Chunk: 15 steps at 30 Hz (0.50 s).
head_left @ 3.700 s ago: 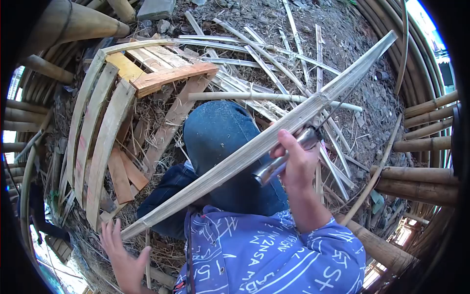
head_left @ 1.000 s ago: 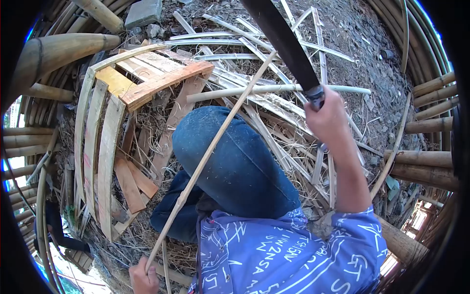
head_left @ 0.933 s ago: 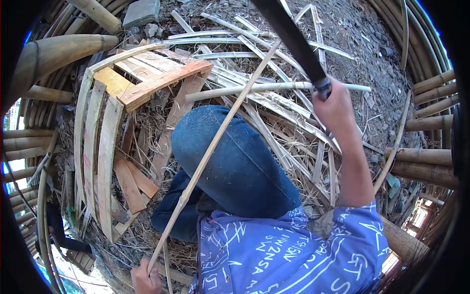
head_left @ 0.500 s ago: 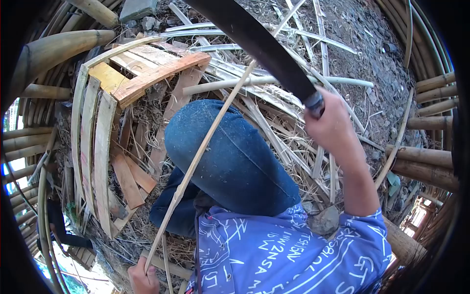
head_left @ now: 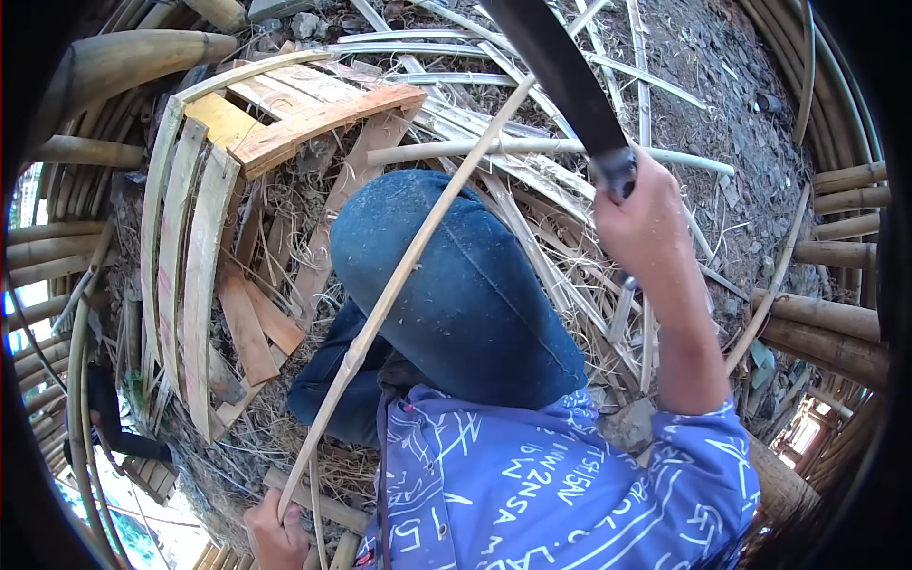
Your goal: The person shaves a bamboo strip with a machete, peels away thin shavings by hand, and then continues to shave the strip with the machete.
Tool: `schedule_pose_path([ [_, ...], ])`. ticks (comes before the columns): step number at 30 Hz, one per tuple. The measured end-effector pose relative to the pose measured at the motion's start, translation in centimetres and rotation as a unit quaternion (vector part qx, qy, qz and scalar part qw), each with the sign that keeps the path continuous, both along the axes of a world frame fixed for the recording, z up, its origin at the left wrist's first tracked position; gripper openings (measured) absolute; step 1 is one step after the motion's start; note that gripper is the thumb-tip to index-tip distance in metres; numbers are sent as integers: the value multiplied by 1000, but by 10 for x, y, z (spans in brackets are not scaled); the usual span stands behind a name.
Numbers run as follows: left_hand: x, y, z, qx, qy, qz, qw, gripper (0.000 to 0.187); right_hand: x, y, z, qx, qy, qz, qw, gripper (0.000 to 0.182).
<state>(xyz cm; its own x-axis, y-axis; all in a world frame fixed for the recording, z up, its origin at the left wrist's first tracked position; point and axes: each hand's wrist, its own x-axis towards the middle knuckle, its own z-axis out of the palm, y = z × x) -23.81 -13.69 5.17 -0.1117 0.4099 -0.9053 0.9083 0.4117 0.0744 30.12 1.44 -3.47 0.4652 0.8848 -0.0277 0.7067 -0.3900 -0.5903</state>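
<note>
My right hand (head_left: 646,214) is wrapped round the handle of a large dark-bladed knife (head_left: 560,71), whose blade points up and to the left. Down at the bottom left, my left hand (head_left: 277,532) grips the lower end of a long thin bamboo strip (head_left: 408,261). The strip runs diagonally across my raised knee (head_left: 427,247) in blue trousers, and its upper end lies left of the blade. Blade and strip look apart.
A slatted wooden crate (head_left: 204,237) stands at the left. Pale split strips (head_left: 532,171) and shavings cover the ground ahead. Bamboo poles (head_left: 836,323) line both sides. A large stone (head_left: 629,426) lies by my right elbow. Part of another person (head_left: 119,427) shows at the far left.
The view has shifted slightly. The knife blade has swung to a steeper angle, moving right at its upper end. My left hand still holds the strip.
</note>
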Motion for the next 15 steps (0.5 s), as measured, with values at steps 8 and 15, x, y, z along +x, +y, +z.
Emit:
schedule_pose_path([
  [8,14,16,-1,67,-30,29,997,45,-4,-4,2,-23,45,10,999,16],
  [15,44,4,6,245,25,-68,967,40,-5,-3,-7,11,22,-13,1000,16],
])
